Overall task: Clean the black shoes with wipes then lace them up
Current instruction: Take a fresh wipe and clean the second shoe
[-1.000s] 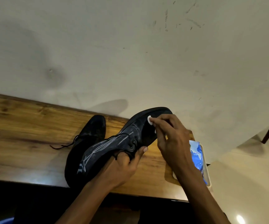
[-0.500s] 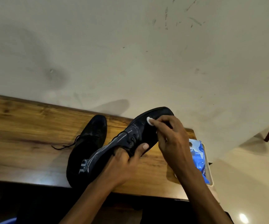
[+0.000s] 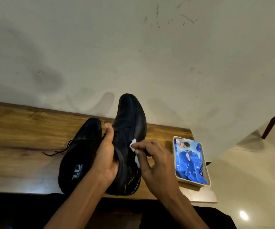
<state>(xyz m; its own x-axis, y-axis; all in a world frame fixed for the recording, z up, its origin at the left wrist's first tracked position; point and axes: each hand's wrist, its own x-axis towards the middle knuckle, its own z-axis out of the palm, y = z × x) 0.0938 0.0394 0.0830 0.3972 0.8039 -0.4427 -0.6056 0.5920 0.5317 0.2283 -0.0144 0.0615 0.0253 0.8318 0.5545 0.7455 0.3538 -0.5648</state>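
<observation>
1. Shoe in hand [image 3: 130,123] was held toe-up above the table [image 3: 17,129], heel near the front edge; the left hand [image 3: 106,156] gripped it at the collar, fingers curled round the opening, thumb on the lace area.
2. Right hand [image 3: 156,162] pinched a white wipe [image 3: 133,144] between thumb and fingertips, grip clenched on it, wipe touching the shoe's right flank by the sole line.
3. Second shoe [image 3: 80,152] lay flat on the table just left of the held one, insole visible, its lace [image 3: 57,151] loose and trailing left.
4. Wipe packet [image 3: 189,161], blue, sat in a shallow tray [image 3: 192,182] at the right end of the table.
5. Judgement: cleaning step under way; lacing not started.
6. Technique note: brace firmly at the collar, stroke along the flank toward heel, refold wipe to a fresh face, rotate shoe for the far side.
</observation>
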